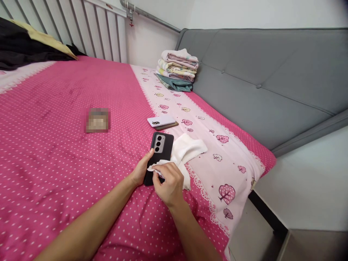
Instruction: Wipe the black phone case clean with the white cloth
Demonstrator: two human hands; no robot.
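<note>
- We see a black phone (161,156), back towards us and camera end away, over the bed (119,94), just on our side of the pale phone (165,121).
- Our left hand (141,167) is clamped on the black phone's left edge, thumb on its back.
- Our right hand (169,181) pinches a corner of white cloth (187,145) against the phone's lower back; the rest lies to the right, nearer us than the pale phone.
- We judge the black phone light but stiff, rather slippery, its lenses fragile; the long edges, clear of the lenses, seem the best hold.
- The cloth looks soft and limp, best pinched in a fold.
- We see no box or tray; we cannot tell whether the black back is a case.
- A brown slab (171,125) lies under the pale phone; folded fabrics (178,67) are stacked beyond it.
</note>
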